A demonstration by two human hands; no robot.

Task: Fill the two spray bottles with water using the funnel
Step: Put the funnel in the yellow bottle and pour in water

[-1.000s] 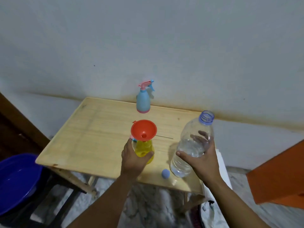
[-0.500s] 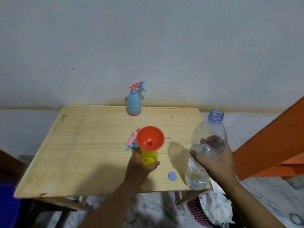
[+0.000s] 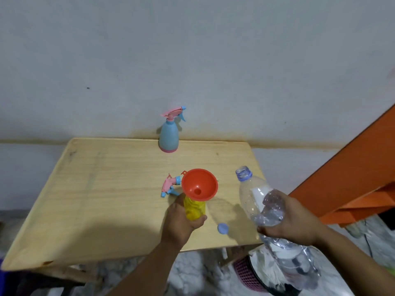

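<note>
A yellow spray bottle point(image 3: 195, 210) stands near the front of the wooden table point(image 3: 102, 189), an orange funnel point(image 3: 199, 187) seated in its neck. My left hand point(image 3: 181, 221) grips the yellow bottle's body. My right hand point(image 3: 288, 216) holds a clear plastic water bottle point(image 3: 256, 195), lifted off the table and tilted, its open mouth leaning toward the funnel. Water sits in its lower part. A blue spray bottle point(image 3: 168, 135) with its pink trigger head on stands at the table's back edge.
A loose pink and blue sprayer head point(image 3: 170, 185) lies left of the funnel. A blue bottle cap point(image 3: 222, 228) lies on the table between my hands. An orange structure point(image 3: 342, 178) rises at right. A pink basket point(image 3: 248, 274) sits on the floor below.
My right hand has lifted the water bottle off the table and tilted its mouth toward the funnel. My left hand stays on the yellow bottle.
</note>
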